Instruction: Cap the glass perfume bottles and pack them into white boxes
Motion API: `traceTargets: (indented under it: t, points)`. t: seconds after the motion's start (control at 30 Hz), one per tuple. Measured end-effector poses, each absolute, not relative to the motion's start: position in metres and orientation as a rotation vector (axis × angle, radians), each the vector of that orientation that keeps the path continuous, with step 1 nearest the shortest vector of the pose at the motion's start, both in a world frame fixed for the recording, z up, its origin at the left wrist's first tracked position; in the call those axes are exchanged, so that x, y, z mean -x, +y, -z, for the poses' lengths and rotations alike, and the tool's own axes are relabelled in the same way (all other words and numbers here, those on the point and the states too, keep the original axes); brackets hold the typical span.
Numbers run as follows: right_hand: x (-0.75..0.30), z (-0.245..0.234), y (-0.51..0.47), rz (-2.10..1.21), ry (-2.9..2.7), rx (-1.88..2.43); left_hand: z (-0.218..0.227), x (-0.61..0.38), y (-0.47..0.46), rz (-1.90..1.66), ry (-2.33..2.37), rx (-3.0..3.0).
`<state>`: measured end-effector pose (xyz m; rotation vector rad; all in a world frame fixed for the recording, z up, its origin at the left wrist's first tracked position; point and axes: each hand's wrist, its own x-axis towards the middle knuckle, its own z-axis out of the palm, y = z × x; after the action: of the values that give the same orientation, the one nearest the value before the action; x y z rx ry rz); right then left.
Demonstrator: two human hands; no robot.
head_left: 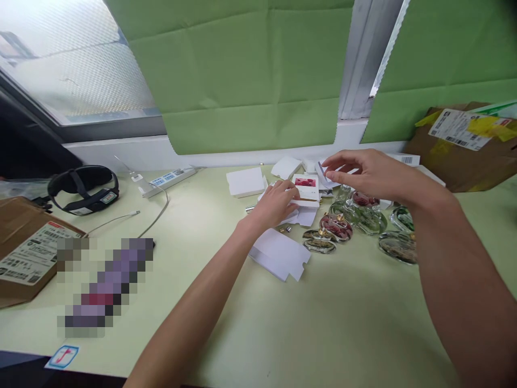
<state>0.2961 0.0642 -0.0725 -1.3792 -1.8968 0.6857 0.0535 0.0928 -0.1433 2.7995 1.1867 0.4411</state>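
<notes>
My left hand (277,203) has its fingers bent over the left side of a small white box (306,195) with a red picture on it. Just to the right, my right hand (357,171) pinches the edge of a white card piece (328,182) between thumb and fingertips; its far part overlaps other white pieces. Below my right hand lie several clear oval glass bottles with gold necks, among them a red one (339,227) and a green one (369,220). A flattened white carton (280,253) lies in front of my left hand.
More white boxes (245,182) lie behind my left hand. Brown cartons stand at the right (460,153) and left (30,253). A black headset strap (84,191), a power strip (167,180) with a cable and a pixelated purple object (113,283) are on the left.
</notes>
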Motion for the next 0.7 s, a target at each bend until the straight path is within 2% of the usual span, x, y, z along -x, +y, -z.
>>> traceTargets:
  t: [0.13, 0.27, 0.53, 0.7]
  points:
    - [-0.291, 0.069, 0.066, -0.504, -1.957, 1.522, 0.137, -0.053, 0.094, -0.605, 1.184, -2.735]
    - [-0.29, 0.068, 0.066, -0.567, -1.81, 1.537, 0.13, -0.051, 0.093, -0.907, 1.18, -2.628]
    - [-0.287, 0.069, 0.068, -1.08, -1.653, 1.409, 0.096, -0.055, 0.08, -1.569, 1.093, -2.27]
    - [-0.273, 0.063, 0.06, -1.412, -1.531, 1.07, 0.073, -0.057, 0.057, -1.563, 0.889, -2.279]
